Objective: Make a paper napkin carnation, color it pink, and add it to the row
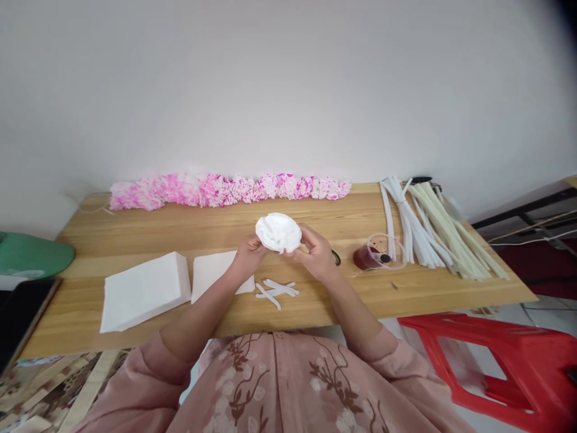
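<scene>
Between my two hands, raised over the middle of the table, is a white tissue paper flower (278,232) with a ruffled, rounded top. My left hand (250,255) closes on its left edge, and my right hand (317,251) pinches the right side. The flower's underside is hidden. Below my hands lie several short white fuzzy strips (277,289), crossed over each other. A thin stack of white paper sheets (214,273) rests partly behind my left forearm. Left of it sits a thick stack of white tissue paper (145,293).
A row of pink-and-white paper flowers (229,189) lines the wall. To the right, a clear cup of dark red liquid (372,255) stands near bundles of white strips (412,228) and cream strips (455,234). A red plastic stool (500,349) is beside the table.
</scene>
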Action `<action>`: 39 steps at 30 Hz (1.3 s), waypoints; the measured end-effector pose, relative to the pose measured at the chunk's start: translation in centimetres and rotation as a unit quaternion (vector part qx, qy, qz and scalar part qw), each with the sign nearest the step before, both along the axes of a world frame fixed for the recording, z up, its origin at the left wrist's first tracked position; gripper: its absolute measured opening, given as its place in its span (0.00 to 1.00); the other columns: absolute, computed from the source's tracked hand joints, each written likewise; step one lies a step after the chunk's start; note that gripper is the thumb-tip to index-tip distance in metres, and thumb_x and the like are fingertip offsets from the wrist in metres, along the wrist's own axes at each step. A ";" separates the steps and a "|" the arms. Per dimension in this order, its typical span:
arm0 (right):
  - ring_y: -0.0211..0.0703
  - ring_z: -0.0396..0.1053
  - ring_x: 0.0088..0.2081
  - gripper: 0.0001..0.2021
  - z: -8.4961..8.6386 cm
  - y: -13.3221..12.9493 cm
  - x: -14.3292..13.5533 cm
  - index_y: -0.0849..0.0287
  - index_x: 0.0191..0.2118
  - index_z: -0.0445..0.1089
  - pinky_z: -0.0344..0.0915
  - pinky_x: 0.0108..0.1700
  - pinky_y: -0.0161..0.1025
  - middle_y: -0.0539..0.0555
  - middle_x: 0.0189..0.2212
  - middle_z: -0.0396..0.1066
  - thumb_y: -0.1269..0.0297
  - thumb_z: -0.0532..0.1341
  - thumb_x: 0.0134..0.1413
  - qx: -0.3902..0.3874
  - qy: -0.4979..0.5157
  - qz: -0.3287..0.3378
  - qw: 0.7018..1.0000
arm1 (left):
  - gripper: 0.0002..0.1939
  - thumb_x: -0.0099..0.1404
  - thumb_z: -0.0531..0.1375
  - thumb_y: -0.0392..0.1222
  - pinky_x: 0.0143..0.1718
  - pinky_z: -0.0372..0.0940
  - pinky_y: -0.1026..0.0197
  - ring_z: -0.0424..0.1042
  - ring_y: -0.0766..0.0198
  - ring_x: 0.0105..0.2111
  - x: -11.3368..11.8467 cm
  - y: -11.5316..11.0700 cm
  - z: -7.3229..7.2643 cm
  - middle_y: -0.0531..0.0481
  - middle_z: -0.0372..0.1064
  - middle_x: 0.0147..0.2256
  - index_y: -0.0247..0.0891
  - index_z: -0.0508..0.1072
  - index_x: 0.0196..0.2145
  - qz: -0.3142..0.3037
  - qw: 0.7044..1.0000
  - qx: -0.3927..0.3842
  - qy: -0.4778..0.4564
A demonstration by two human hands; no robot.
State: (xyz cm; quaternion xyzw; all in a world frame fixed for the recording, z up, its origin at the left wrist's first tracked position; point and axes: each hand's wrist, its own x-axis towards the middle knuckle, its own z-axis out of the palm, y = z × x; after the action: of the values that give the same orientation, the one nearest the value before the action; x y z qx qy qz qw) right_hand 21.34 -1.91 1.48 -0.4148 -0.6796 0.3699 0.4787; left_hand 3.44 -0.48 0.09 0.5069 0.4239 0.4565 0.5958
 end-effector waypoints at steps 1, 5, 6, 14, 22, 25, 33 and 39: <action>0.47 0.69 0.41 0.17 0.0 0.0 -0.1 0.55 0.41 0.74 0.66 0.45 0.42 0.54 0.38 0.72 0.48 0.67 0.50 -0.002 -0.004 -0.007 1.000 | 0.16 0.47 0.72 0.52 0.47 0.69 0.52 0.76 0.54 0.39 0.0 0.0 0.0 0.48 0.78 0.28 0.37 0.79 0.26 0.008 1.000 -0.003 -0.005; 0.52 0.69 0.49 0.20 -0.4 0.0 -0.5 0.55 0.42 0.74 0.65 0.53 0.48 0.57 0.46 0.74 0.49 0.70 0.45 0.008 -0.029 -0.038 0.999 | 0.14 0.48 0.72 0.50 0.45 0.70 0.52 0.76 0.56 0.36 0.3 -0.2 0.1 0.47 0.78 0.30 0.37 0.78 0.24 0.016 0.999 0.044 -0.016; 0.53 0.69 0.50 0.22 -0.5 -0.1 -0.6 0.55 0.44 0.73 0.65 0.54 0.49 0.58 0.47 0.73 0.49 0.70 0.44 0.004 -0.026 -0.040 0.999 | 0.13 0.49 0.72 0.50 0.43 0.70 0.53 0.76 0.56 0.36 0.3 -0.3 0.0 0.46 0.78 0.30 0.37 0.78 0.23 0.007 0.998 0.063 -0.014; 0.53 0.71 0.50 0.20 0.4 -0.9 -0.8 0.55 0.44 0.74 0.66 0.55 0.49 0.60 0.46 0.75 0.49 0.69 0.48 0.026 0.014 0.008 1.000 | 0.15 0.50 0.72 0.51 0.40 0.71 0.55 0.75 0.56 0.35 0.4 -0.5 -0.8 0.47 0.77 0.29 0.38 0.75 0.18 -0.045 0.991 0.130 -0.009; 0.49 0.73 0.45 0.14 0.5 -0.7 -0.6 0.53 0.43 0.76 0.68 0.49 0.48 0.57 0.43 0.78 0.51 0.66 0.54 0.127 0.005 0.009 0.992 | 0.15 0.55 0.70 0.48 0.30 0.65 0.64 0.68 0.66 0.24 0.6 -0.3 -0.8 0.52 0.72 0.23 0.37 0.74 0.19 -0.050 0.981 0.187 -0.018; 0.49 0.73 0.44 0.12 0.2 -0.6 -0.6 0.52 0.40 0.77 0.69 0.48 0.48 0.56 0.41 0.79 0.51 0.66 0.54 0.124 0.004 0.000 0.992 | 0.16 0.58 0.67 0.49 0.30 0.65 0.64 0.68 0.66 0.24 0.6 -0.3 -0.8 0.52 0.73 0.23 0.37 0.73 0.18 -0.034 0.977 0.206 0.028; 0.47 0.73 0.44 0.17 -1.0 0.1 -0.7 0.54 0.39 0.77 0.69 0.48 0.45 0.55 0.42 0.77 0.49 0.70 0.47 0.041 0.023 -0.044 0.998 | 0.18 0.62 0.62 0.52 0.37 0.68 0.60 0.74 0.60 0.30 0.2 -0.3 -0.5 0.47 0.77 0.28 0.37 0.77 0.22 0.007 0.963 0.222 0.155; 0.46 0.71 0.43 0.20 -0.6 0.4 -0.5 0.55 0.43 0.76 0.68 0.46 0.42 0.55 0.41 0.75 0.51 0.71 0.44 0.023 0.044 -0.068 0.996 | 0.10 0.63 0.60 0.43 0.45 0.69 0.56 0.77 0.56 0.39 -0.2 0.0 -0.8 0.45 0.80 0.37 0.37 0.80 0.32 0.004 0.957 0.218 0.189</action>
State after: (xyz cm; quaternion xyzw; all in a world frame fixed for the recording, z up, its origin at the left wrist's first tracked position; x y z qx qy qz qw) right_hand 20.85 -1.52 0.86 -0.4327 -0.6363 0.3386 0.5415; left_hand 3.28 -0.47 -0.72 0.6998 0.4210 0.4361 0.3779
